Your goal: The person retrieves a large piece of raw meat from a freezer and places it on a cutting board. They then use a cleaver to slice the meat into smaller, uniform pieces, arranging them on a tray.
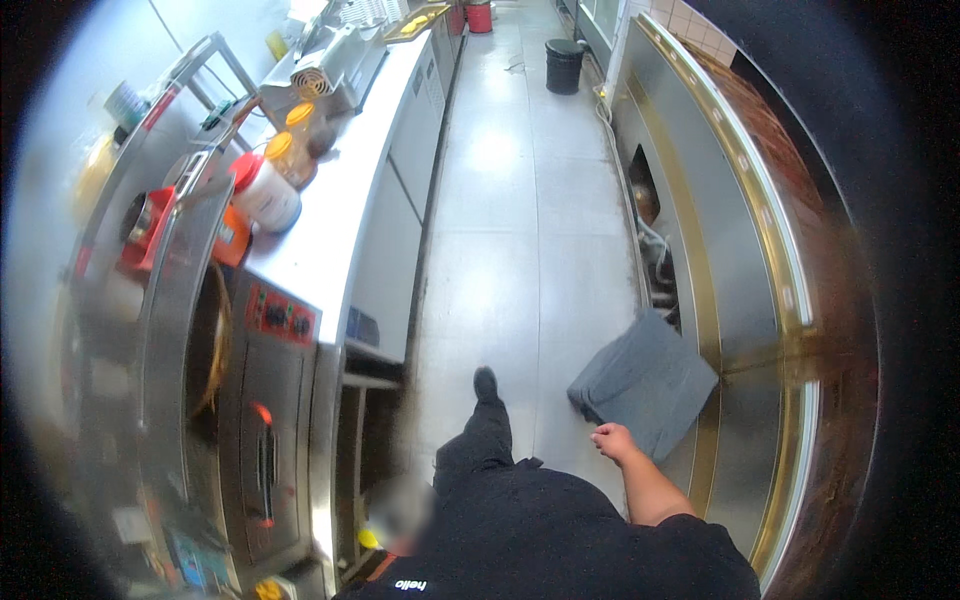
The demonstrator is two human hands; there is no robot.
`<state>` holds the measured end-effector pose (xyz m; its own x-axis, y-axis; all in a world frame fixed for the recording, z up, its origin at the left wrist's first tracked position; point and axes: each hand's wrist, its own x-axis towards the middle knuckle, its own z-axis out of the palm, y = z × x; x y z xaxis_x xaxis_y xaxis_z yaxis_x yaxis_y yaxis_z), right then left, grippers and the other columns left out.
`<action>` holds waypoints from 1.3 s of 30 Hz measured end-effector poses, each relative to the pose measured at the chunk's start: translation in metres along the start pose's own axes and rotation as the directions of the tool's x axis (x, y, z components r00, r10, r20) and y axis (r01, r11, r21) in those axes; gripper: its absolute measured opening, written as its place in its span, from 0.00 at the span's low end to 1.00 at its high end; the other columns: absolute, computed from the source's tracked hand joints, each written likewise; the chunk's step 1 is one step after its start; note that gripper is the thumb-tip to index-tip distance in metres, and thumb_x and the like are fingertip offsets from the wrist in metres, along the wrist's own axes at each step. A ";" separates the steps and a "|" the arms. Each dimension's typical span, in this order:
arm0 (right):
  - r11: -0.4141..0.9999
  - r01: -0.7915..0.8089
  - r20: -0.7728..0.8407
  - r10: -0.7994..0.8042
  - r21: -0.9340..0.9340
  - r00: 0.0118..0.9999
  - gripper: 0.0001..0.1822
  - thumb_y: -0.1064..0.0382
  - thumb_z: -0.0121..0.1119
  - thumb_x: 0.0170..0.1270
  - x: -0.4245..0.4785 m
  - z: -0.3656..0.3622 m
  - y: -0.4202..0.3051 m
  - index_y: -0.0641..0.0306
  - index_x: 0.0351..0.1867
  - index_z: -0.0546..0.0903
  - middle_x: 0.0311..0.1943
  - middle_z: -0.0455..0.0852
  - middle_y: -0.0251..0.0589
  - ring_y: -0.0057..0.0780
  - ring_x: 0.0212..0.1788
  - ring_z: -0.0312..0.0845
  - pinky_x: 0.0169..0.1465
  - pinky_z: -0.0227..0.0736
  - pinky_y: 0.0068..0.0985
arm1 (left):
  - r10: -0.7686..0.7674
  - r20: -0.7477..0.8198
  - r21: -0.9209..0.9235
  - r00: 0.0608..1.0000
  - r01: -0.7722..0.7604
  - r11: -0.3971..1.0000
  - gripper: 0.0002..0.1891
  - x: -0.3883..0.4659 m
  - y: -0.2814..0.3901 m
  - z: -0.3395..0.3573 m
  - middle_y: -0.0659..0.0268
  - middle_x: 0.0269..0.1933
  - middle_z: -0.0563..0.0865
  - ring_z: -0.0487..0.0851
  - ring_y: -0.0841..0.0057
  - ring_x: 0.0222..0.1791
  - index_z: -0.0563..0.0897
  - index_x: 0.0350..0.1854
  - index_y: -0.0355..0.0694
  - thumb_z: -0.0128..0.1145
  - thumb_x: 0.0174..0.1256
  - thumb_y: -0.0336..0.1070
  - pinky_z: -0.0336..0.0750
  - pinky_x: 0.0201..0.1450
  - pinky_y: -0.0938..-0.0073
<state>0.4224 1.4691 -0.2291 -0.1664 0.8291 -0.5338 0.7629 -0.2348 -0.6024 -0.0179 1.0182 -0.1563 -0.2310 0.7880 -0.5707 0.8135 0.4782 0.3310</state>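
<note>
My right hand [615,442] hangs at my right side with its fingers curled. It is beside a grey, box-like object [649,382] with a creased surface that stands tilted against the steel unit on the right. A dark piece at that object's lower left corner lies close to my fingertips; whether I grip it, I cannot tell. My left hand is out of view. One leg in dark trousers with a black shoe [486,384] reaches forward on the grey tiled floor [480,300].
Along the left runs a steel counter [330,202] bearing a red-lidded white tub [266,195] and jars with orange lids [289,157]. An oven with a handle [266,465] stands nearer. Ahead on the right is a black bucket [563,67]; farther off, a red bucket [478,18].
</note>
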 end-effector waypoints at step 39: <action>0.741 0.273 -0.099 -0.415 -0.614 0.905 0.12 0.55 0.55 0.74 1.090 -0.383 -0.713 0.59 0.43 0.83 0.37 0.86 0.41 0.31 0.38 0.82 0.37 0.79 0.34 | 0.066 0.138 -0.127 0.988 -0.048 0.991 0.12 1.218 0.061 -0.794 0.59 0.44 0.88 0.87 0.64 0.43 0.86 0.46 0.40 0.60 0.66 0.40 0.81 0.50 0.60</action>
<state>-0.0632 2.7348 -0.1545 -0.4052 0.8974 -0.1747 0.9033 0.3635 -0.2279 -0.6729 2.3151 -0.2344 -0.1009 0.7566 -0.6460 0.7492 0.4850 0.4511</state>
